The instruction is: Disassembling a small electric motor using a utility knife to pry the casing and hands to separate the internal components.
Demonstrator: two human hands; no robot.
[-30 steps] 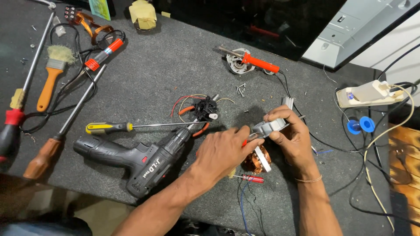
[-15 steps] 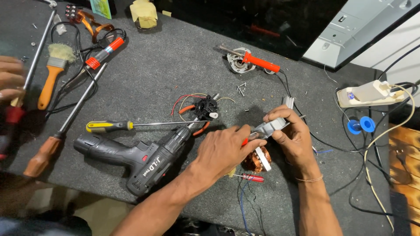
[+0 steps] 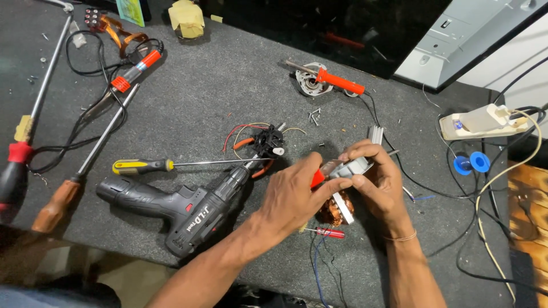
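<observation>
My left hand [image 3: 294,194] reaches in from the lower left and grips a small red-handled tool [image 3: 317,178], its tip against a grey metal motor part [image 3: 355,167]. My right hand [image 3: 378,181] holds that grey part from the right side, fingers curled over its top. Just beneath both hands lies a copper-wound stator [image 3: 333,212] on the dark mat [image 3: 217,85]. I cannot see the tool's tip; my fingers hide it.
A black cordless drill [image 3: 182,210] and a yellow-handled screwdriver [image 3: 142,166] lie left of my hands. A black switch block with wires [image 3: 268,142], a small red screwdriver [image 3: 329,232], an orange soldering iron [image 3: 342,83], long screwdrivers [image 3: 57,204], a power strip [image 3: 485,122] and blue tape [image 3: 471,163] surround them.
Another person's hand came in at the far left and the orange-handled brush that lay there is gone. My hands have stayed on the grey part with little movement.
</observation>
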